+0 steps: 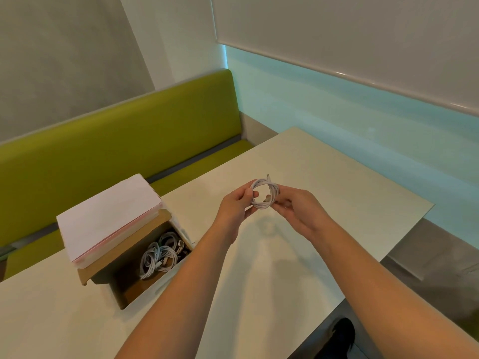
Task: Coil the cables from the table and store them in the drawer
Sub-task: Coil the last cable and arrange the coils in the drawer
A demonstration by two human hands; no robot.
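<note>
A white cable (265, 194) wound into a small coil is held in the air above the table (324, 193), one plug end sticking up from its top. My left hand (234, 207) pinches the coil's left side, thumb through the loop. My right hand (298, 207) grips its right side. To the lower left, a cardboard drawer (129, 288) stands pulled out of its box and holds several coiled white cables (159, 257).
A white-topped box (106, 218) covers the rear of the drawer. A green bench (116, 141) runs behind the table on the left. The table's right edge drops to the floor, where a dark shoe (342, 332) shows.
</note>
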